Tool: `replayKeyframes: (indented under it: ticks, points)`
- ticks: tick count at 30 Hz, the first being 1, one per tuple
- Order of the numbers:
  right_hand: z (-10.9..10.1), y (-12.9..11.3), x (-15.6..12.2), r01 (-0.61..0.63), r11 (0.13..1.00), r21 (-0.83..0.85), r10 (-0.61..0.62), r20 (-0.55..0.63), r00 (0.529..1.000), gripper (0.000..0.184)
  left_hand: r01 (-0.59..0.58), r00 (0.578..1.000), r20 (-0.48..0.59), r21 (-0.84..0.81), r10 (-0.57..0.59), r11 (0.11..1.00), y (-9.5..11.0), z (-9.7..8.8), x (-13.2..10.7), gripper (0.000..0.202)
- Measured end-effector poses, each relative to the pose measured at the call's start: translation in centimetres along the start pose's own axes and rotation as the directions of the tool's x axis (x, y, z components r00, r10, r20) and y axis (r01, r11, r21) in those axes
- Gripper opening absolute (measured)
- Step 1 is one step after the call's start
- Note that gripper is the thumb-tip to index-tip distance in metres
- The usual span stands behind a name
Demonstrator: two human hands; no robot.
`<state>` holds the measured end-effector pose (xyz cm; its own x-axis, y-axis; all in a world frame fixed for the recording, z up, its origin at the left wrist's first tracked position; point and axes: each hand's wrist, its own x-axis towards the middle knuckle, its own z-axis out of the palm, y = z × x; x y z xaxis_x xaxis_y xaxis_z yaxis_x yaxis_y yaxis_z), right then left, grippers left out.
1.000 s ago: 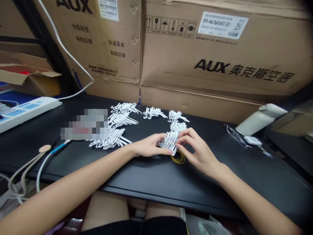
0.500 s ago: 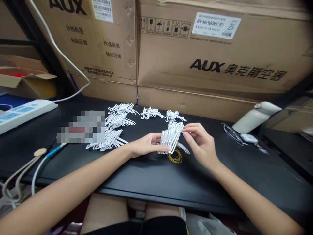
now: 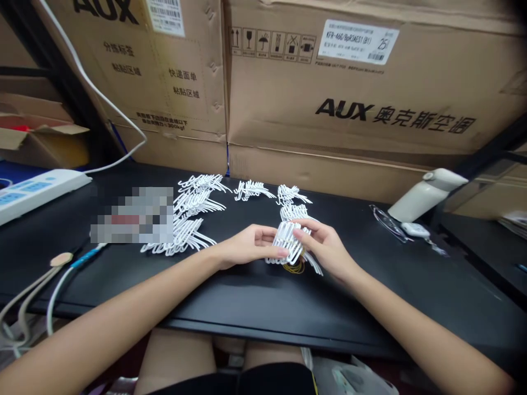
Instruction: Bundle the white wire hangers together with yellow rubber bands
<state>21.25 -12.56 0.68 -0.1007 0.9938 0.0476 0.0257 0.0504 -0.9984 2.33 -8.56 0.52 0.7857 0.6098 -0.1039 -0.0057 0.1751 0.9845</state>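
A bundle of white wire hooks (image 3: 287, 244) is held in front of me over the black table. My left hand (image 3: 251, 245) is closed on its left side, thumb across the front. My right hand (image 3: 323, 244) grips the bundle from the right, with its thumb on the front and fingers behind the top. Thin yellow rubber bands (image 3: 293, 267) lie on the table just below, partly covered by the bundle. More white hooks (image 3: 293, 212) sit directly behind it, beside a small group of hooks (image 3: 291, 194).
Further hook groups lie at the back (image 3: 252, 190) and at the left (image 3: 177, 238), near a blurred-out item (image 3: 132, 216). A power strip (image 3: 39, 192) is at far left. A white bottle (image 3: 426, 195), glasses (image 3: 387, 224) and a small white case (image 3: 415, 230) lie right. Cardboard boxes (image 3: 280, 120) wall the back.
My right hand has come in to the left and closed on the bundle, its thumb now on the front. The bundle sits slightly lower and covers more of the rubber bands.
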Motion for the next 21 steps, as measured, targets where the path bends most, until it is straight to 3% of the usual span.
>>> replayKeyframes:
  ticks: [3,7,17,21]
  points:
    - [-0.30,0.02,0.26,0.001,0.999,0.033,0.001,-0.065,0.998,0.035,0.005,0.997,-0.075,0.011,-0.005,1.000,0.20,-0.03,0.03,0.035]
    - [-0.63,0.05,0.44,0.020,0.998,0.064,-0.017,-0.047,0.999,0.036,-0.030,0.986,-0.163,0.047,0.037,0.998,0.42,0.03,0.02,0.038]
    - [-0.14,0.47,0.08,-0.083,0.997,0.010,0.082,0.077,0.994,0.031,-0.108,0.980,-0.138,0.249,0.145,0.963,0.13,0.54,-0.11,0.030]
    - [-0.08,0.29,0.04,-0.087,0.996,0.027,0.085,0.047,0.995,0.033,-0.221,0.938,-0.149,0.436,0.312,0.872,0.33,0.54,-0.57,0.019]
